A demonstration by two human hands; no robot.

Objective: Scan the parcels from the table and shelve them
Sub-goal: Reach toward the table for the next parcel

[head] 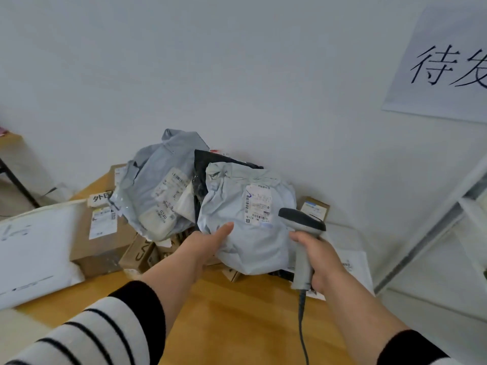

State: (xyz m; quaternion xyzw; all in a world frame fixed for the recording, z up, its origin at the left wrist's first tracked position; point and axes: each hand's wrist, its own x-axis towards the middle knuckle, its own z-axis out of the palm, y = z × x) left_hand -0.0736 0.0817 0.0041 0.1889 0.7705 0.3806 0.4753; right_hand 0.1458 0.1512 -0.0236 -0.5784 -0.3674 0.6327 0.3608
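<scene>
My left hand [210,239] grips the grey poly-mailer parcel [247,219] atop the pile at the table's [237,325] far edge. Right hand [320,262] clenches the barcode scanner [301,233]. Best: keep shipping label [258,204] flat, aim squarely at its barcode.

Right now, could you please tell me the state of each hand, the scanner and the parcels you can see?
Left hand: gripping the grey parcel's edge.
Right hand: wrapped round the scanner handle.
Scanner: held upright, head beside the label.
Grey parcel: sealed, label facing up.
Brown box: closed, on the table.
</scene>
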